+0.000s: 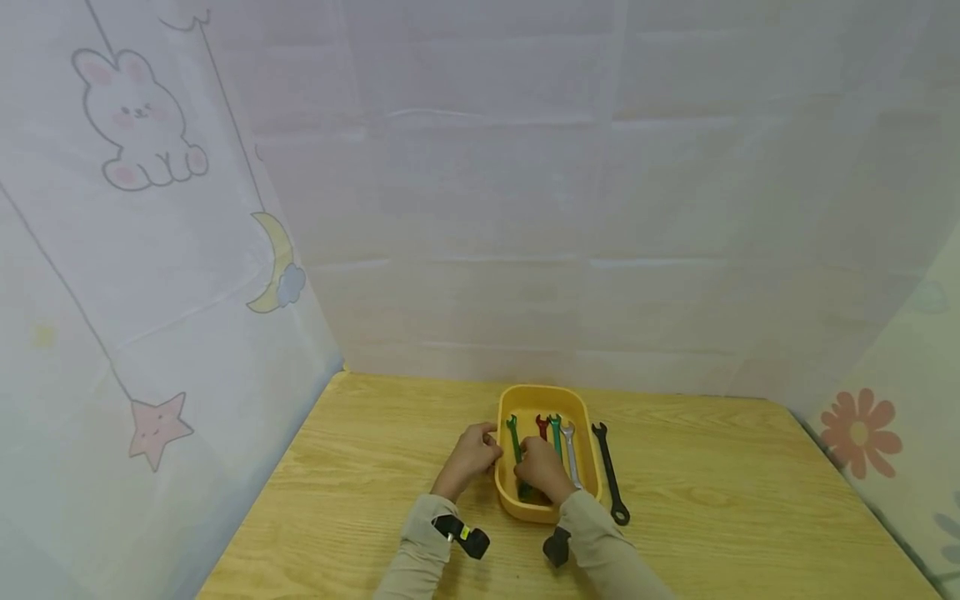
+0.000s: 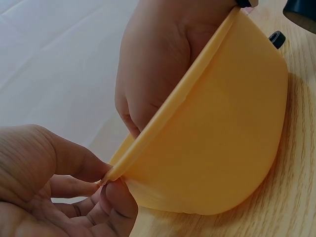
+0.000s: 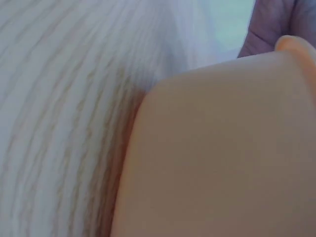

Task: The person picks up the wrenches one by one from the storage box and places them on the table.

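My left hand (image 1: 472,454) pinches the left rim of a yellow plastic tub (image 1: 507,504) between thumb and fingers; the left wrist view shows this grip up close. My right hand (image 1: 543,468) reaches down inside the tub, its fingers curled at the shaft of a green wrench (image 1: 513,429) on the left side. That hand covers part of the wrench's shaft. Beside it lie a red wrench (image 1: 542,425), mostly hidden under the hand, a teal-green wrench (image 1: 556,427) and a silver wrench (image 1: 570,446). In the right wrist view, the tub's wall (image 3: 212,148) fills much of the picture.
A black wrench (image 1: 611,475) lies on the wooden table (image 1: 697,475) just right of the tub. Pale hanging sheets (image 1: 480,208) with cartoon prints stand behind the table and at both sides. Each wrist carries a black camera (image 1: 472,542).
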### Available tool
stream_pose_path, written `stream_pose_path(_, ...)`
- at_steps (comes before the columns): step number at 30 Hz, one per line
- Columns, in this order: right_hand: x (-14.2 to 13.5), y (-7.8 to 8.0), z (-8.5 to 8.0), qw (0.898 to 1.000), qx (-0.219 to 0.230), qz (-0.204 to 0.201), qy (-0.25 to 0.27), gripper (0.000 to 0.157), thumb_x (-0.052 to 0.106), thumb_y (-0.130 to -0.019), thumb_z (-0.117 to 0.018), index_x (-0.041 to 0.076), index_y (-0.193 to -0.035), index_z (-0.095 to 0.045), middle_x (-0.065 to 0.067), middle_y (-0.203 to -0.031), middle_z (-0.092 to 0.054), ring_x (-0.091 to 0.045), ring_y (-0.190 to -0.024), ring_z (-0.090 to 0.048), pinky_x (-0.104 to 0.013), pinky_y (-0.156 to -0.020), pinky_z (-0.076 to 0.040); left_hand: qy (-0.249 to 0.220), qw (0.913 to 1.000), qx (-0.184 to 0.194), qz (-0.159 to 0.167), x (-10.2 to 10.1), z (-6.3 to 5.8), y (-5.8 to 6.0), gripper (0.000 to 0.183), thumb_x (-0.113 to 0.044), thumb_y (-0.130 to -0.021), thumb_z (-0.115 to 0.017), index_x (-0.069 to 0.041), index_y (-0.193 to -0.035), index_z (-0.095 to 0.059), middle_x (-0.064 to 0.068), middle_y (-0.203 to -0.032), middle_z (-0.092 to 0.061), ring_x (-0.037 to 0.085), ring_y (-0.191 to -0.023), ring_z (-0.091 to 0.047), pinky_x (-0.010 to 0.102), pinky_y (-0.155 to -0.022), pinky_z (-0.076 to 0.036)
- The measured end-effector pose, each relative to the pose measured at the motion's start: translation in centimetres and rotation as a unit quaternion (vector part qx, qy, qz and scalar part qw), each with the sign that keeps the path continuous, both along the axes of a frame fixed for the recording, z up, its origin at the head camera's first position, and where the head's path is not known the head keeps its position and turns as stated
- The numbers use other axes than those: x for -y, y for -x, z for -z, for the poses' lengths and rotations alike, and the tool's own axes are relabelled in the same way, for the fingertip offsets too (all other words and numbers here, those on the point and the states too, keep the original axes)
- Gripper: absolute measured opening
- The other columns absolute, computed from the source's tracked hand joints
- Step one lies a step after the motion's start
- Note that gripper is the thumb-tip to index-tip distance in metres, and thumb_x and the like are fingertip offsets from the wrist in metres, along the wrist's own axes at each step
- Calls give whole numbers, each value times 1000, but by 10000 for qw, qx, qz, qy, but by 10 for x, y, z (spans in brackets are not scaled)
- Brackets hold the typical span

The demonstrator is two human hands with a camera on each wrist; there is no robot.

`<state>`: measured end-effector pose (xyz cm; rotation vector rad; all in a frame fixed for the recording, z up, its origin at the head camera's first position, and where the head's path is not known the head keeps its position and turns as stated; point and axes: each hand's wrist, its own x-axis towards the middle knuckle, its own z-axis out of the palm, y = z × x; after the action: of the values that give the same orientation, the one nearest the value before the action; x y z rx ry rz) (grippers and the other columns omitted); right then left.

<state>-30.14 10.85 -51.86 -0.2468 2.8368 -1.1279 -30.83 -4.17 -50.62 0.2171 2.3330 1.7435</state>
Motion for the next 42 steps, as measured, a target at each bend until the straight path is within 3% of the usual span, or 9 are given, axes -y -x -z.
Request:
stream_pose_path(3, -1, 2, 0, 9998, 84, -42, 146, 34, 1, -72, -64, -12, -103, -57, -3, -59, -50, -11, -46, -41, -25, -43, -35, 18, 10000, -4, -4, 0, -1, 0, 49, 3, -84, -52, 1, -132, -44, 7, -73, -51, 22, -55, -53, 36, -48, -48)
stream_pose_path(7, -1, 4, 0, 9993, 238, -39, 270, 38, 3, -71, -66, -13, -104, -55, -8, -72, -57, -16, -58, -51, -30, -52, -45, 36, 10000, 1, -6, 1, -1, 0, 49, 3, -84, -52, 1, -132, -43, 7, -72, -51, 27, -58, -55, 36, -49, -48)
stream_pose_path(11, -1, 5, 1, 9985, 386, -39, 394, 41, 2, -69, -67, -14, -106, -55, -11, -80, -60, -18, -66, -55, -34, -58, -48, 46, 10000, -3, -5, 1, 0, 1, 49, 3, -83, -53, 1, -132, -43, 6, -72, -51, 28, -58, -55, 36, -49, -48)
stream_pose_path(19, -1, 2, 2, 9953, 707, -6, 659, 41, 0, -68, -66, -13, -105, -54, -9, -78, -58, -17, -62, -55, -30, -53, -45, 49, 10000, 44, -42, 1, 0, 0, 49, 4, -81, -51, 3, -130, -45, 8, -76, -54, 19, -56, -55, 34, -50, -50)
stream_pose_path(26, 0, 0, 3, 9932, 799, -28, 848, 53, -2, -69, -64, -13, -117, -47, -6, -65, -55, -15, -51, -50, -26, -45, -39, 27, 10000, 23, -57, 2, -2, -1, 48, 4, -81, -52, 3, -130, -46, 10, -77, -54, 24, -62, -57, 36, -51, -51)
stream_pose_path(31, 0, -1, 3, 9912, 895, -138, 963, 62, -4, -70, -62, -11, -127, -40, -2, -55, -48, -13, -43, -42, -25, -40, -32, 67, 10000, -39, -56, 2, -2, 0, 48, 4, -82, -52, 4, -130, -45, 10, -75, -52, 21, -58, -54, 35, -49, -49)
stream_pose_path(42, -2, -3, 1, 9827, 1299, -141, 1315, 63, -1, -73, -61, -12, -130, -35, -1, -54, -47, -13, -40, -42, -25, -36, -29, 127, 9999, -45, -76, 2, -2, 0, 49, 4, -83, -52, 5, -131, -43, 10, -78, -50, 17, -59, -51, 33, -49, -48)
